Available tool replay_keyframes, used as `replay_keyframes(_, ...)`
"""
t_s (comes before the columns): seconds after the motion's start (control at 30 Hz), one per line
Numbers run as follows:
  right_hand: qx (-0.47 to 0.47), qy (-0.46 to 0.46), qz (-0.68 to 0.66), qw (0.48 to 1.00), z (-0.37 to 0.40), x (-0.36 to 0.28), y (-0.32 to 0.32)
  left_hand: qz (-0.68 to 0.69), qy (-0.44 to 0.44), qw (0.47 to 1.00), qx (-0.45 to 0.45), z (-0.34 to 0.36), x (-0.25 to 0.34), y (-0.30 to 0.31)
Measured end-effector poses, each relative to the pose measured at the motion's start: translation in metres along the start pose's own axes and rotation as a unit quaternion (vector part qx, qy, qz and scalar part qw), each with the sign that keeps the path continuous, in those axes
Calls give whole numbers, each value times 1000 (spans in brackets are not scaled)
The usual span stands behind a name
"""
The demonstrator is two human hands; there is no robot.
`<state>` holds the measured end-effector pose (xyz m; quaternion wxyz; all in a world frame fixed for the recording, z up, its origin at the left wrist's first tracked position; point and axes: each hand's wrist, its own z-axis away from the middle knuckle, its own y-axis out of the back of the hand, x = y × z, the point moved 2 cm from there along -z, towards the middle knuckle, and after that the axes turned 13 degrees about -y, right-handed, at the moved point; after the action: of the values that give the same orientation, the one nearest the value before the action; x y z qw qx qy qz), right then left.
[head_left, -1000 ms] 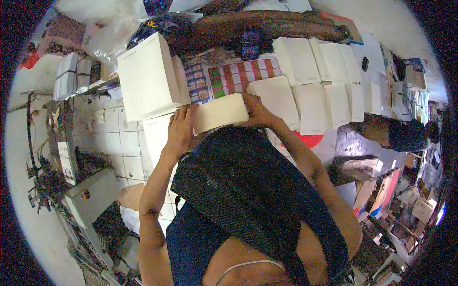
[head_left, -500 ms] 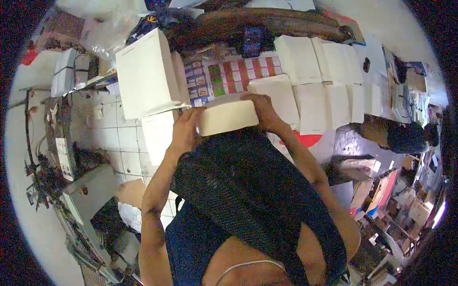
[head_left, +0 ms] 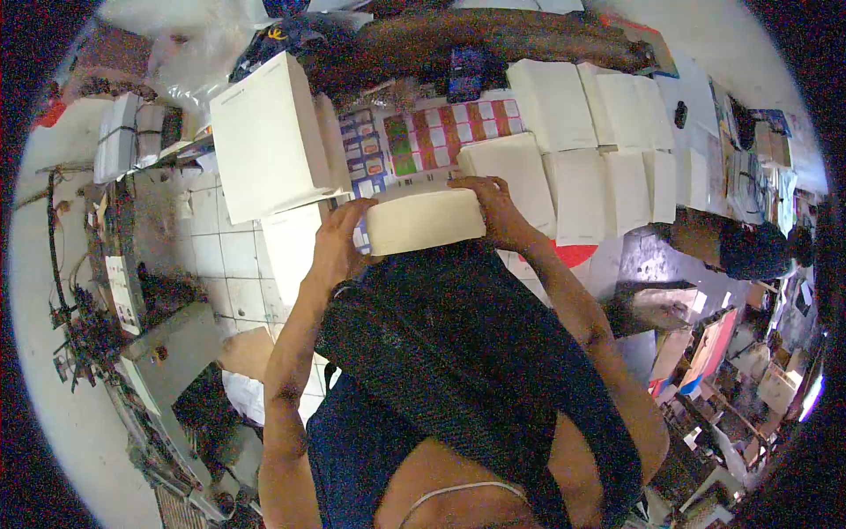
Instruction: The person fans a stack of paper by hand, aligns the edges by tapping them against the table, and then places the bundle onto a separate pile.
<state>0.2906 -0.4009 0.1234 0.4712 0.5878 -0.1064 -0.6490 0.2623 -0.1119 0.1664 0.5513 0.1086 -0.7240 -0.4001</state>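
Observation:
A thick stack of cream paper sheets (head_left: pixel 427 224) faces me edge-on, close to my body. My left hand (head_left: pixel 342 240) grips its left end, and my right hand (head_left: pixel 495 210) is closed round its right end and upper corner. Just beyond it lies a printed sheet (head_left: pixel 441 132) with rows of coloured panels. To the left stands a tall pile of paper (head_left: pixel 269 137), with another white stack (head_left: pixel 293 251) below it. Right of the printed sheet lie several more paper stacks (head_left: pixel 577 198) in rows.
A dark rolled bundle (head_left: pixel 502 44) runs along the back. On the far left sits a tied paper bundle (head_left: pixel 119 137). White floor tiles (head_left: pixel 242 256) show at left. Boards and clutter (head_left: pixel 705 353) fill the right side. A red round surface (head_left: pixel 568 254) shows under the right-hand stacks.
The held stack has shifted very slightly to the right, and its edge faces me a little more squarely. Both hands keep hold of its ends.

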Motion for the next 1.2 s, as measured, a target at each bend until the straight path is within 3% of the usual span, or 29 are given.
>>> replay_keyframes(0.03, -12, -14, -34, 999, 3, -5, 4, 20, 4, 1000, 11, 4, 1, -1)
replay_keyframes(0.1, -33, 0, -101, 994, 6, -10, 7, 225, 39, 973, 28, 10, -15, -9)
replay_keyframes(0.17, -45, 52, -165, 984, 11, 0, 16, 432, 62, 897, 71, 12, -26, -14)
replay_keyframes(0.2, -61, 41, -207, 975, 10, 6, 19, 399, 88, 911, 53, 10, -44, -21)
replay_keyframes(0.27, -94, 22, -292, 951, 0, 20, 20, 453, 43, 884, 107, 7, -57, -35)
replay_keyframes(0.3, -75, -20, -302, 950, -11, 25, 17, 479, 21, 867, 134, 3, -61, -42)
replay_keyframes(0.33, -56, -63, -310, 947, -23, 29, 10, 485, 86, 854, 169, -5, -81, -63)
replay_keyframes(0.43, 67, -58, -410, 908, -50, 43, -54, 423, 16, 891, 162, -41, -48, -71)
replay_keyframes(0.47, 55, -68, -481, 873, -48, 38, -56, 403, 41, 906, 126, -45, -41, -63)
replay_keyframes(0.53, 26, -80, -612, 787, -48, 29, -54, 468, 50, 871, 140, -47, -35, -54)
replay_keyframes(0.6, 28, -78, -594, 800, -45, 27, -46, 488, 96, 852, 163, -48, -41, -53)
replay_keyframes(0.7, 29, -76, -587, 806, -44, 9, -39, 489, 63, 848, 194, -51, -58, -89)
replay_keyframes(0.73, 28, -76, -588, 805, -42, 4, -40, 535, 82, 834, 109, -46, -57, -73)
replay_keyframes(0.83, 29, -56, -584, 810, -41, 12, -42, 545, 126, 821, 113, -44, -52, -73)
replay_keyframes(0.93, 85, -62, -527, 843, -35, 25, -29, 550, 99, 809, 179, -41, -46, -76)
replay_keyframes(1.03, 85, -110, -567, 812, -45, 43, -66, 601, 116, 777, 148, -38, -60, -98)
replay_keyframes(1.13, 141, -98, -568, 805, -41, 25, -54, 526, 108, 828, 162, -40, -44, -84)
replay_keyframes(1.2, 206, -75, -337, 916, -32, 31, -32, 529, 111, 814, 212, -39, -39, -77)
